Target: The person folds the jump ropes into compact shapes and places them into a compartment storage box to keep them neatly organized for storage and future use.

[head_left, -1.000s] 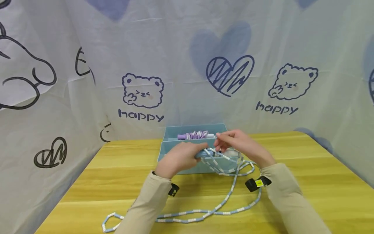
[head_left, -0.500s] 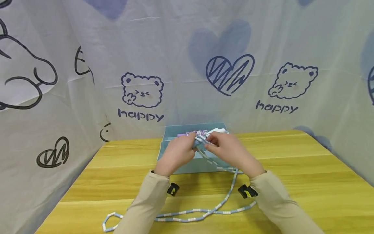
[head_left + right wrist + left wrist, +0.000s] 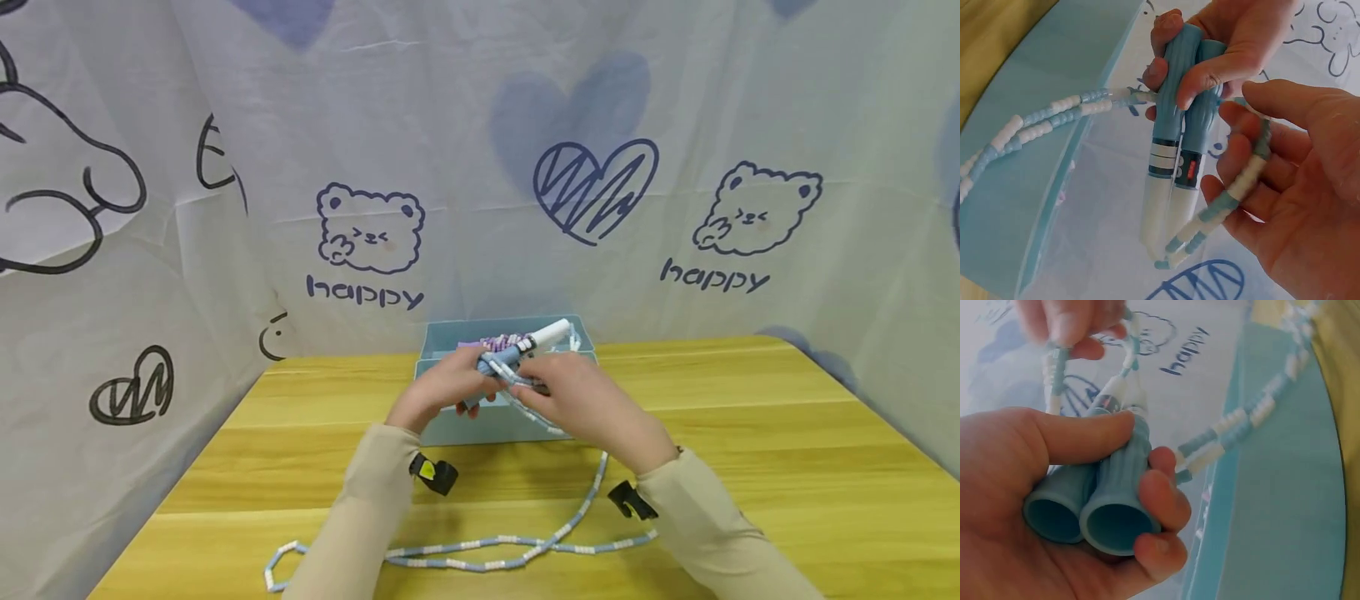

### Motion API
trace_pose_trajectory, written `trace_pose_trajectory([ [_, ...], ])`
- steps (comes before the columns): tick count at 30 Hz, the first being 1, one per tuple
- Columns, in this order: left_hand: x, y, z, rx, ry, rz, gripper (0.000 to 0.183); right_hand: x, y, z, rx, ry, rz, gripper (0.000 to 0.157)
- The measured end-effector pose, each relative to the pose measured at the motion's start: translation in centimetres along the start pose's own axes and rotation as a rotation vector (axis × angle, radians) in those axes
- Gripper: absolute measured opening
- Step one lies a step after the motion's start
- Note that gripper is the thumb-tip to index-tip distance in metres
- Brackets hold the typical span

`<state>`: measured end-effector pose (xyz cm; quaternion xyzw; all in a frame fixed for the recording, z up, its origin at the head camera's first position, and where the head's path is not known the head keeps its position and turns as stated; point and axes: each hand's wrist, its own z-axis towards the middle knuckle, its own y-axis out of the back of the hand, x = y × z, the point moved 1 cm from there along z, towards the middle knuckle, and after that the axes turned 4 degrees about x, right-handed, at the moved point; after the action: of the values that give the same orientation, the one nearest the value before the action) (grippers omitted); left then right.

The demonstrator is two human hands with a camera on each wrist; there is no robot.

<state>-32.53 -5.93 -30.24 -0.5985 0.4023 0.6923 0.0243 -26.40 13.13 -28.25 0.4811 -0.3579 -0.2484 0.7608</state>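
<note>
My left hand (image 3: 442, 383) grips the two blue-and-white handles (image 3: 1124, 456) of a jump rope side by side, thumb across them and fingers curled underneath. In the head view the handles slant up to the right, white ends raised. Just to the right, my right hand (image 3: 588, 404) pinches the blue-and-white beaded rope (image 3: 1225, 203) close to the handles. In the right wrist view this rope runs from the white tips across my right fingers, while a doubled strand (image 3: 1041, 122) passes behind the handles. More of the rope (image 3: 491, 543) lies in a long loop on the table.
A light-blue box (image 3: 457, 429) stands at the back of the wooden table (image 3: 322, 467), under and behind my hands. A purple-and-white jump rope (image 3: 502, 342) lies in its rear part. Printed cloth (image 3: 480, 250) hangs behind and along the sides.
My right hand has moved left and down to my left hand, bringing rope with it. The handles have risen and tilted, white ends up. The loose loops on the right have been drawn in.
</note>
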Motion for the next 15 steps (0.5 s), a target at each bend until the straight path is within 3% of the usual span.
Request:
trace_pose_trajectory([
  [8, 0.5, 1.6, -0.2, 0.108, 0.022, -0.359, 0.029, -0.5, 0.8, 0.1, -0.041, 0.101, 0.016, 0.003],
  [15, 0.9, 2.2, -0.6, 0.228, -0.065, -0.661, 0.032, -2.6, 0.3, 0.4, -0.145, 0.117, -0.019, 0.027],
])
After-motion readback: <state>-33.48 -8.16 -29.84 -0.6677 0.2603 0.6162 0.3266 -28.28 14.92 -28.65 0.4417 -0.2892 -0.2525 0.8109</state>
